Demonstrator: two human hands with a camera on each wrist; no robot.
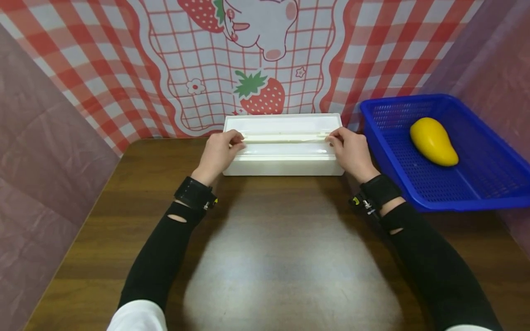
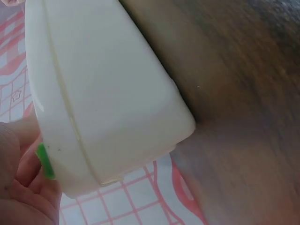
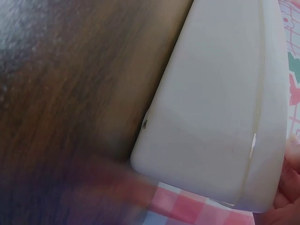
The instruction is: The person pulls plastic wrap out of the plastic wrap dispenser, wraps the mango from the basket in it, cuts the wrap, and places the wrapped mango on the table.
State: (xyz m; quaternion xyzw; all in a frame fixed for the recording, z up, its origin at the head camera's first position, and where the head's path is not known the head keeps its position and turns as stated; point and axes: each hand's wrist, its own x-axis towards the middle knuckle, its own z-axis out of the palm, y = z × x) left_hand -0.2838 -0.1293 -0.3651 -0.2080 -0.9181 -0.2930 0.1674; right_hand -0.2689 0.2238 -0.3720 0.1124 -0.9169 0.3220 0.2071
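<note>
A long white box (image 1: 283,166), shaped like a cling film dispenser, sits at the back of the table with its lid (image 1: 281,123) tilted up against the cloth. My left hand (image 1: 217,154) is at its left end and my right hand (image 1: 352,149) at its right end, thumb and fingertips pinched together. A thin clear film edge (image 1: 302,141) runs between the two hands, over the opening. In the left wrist view, a small green piece (image 2: 45,161) shows between my fingers and the box. The right fingertips are hidden behind the box in the right wrist view.
On the right, a blue plastic basket (image 1: 418,197) holds a yellow mango (image 1: 434,141). A red and white checked cloth (image 1: 377,41) with strawberries hangs behind the wooden table (image 1: 281,257). Pinkish cloth covers both sides.
</note>
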